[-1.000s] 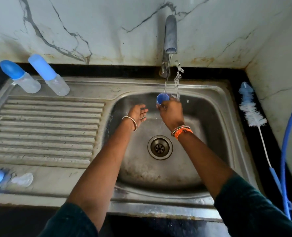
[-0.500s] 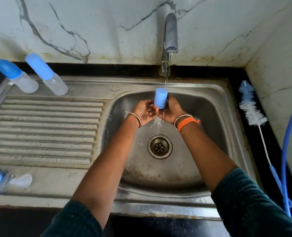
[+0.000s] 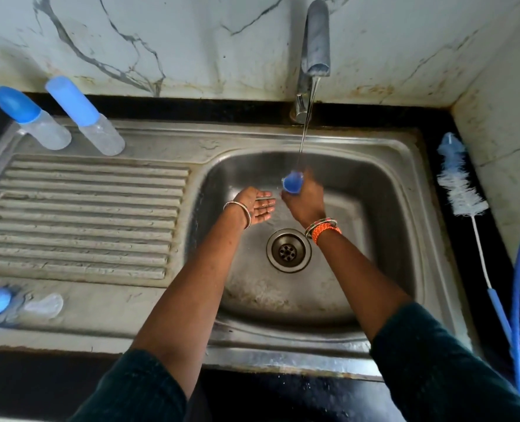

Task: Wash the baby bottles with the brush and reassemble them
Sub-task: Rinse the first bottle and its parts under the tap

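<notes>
Sink (image 3: 405,184): motion-blurred right hand (image 3: 306,201) around cap (image 3: 293,183)

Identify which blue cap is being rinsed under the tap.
The loose blue cap in the right hand; the other two sit on the bottles at the back left.

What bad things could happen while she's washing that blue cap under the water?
The blue cap is wet and gripped only by the right hand, so it might slip and drop into the sink towards the drain. The left hand is open beside it, not holding it. Water from the tap hits the cap's top, so it could splash out.
</notes>
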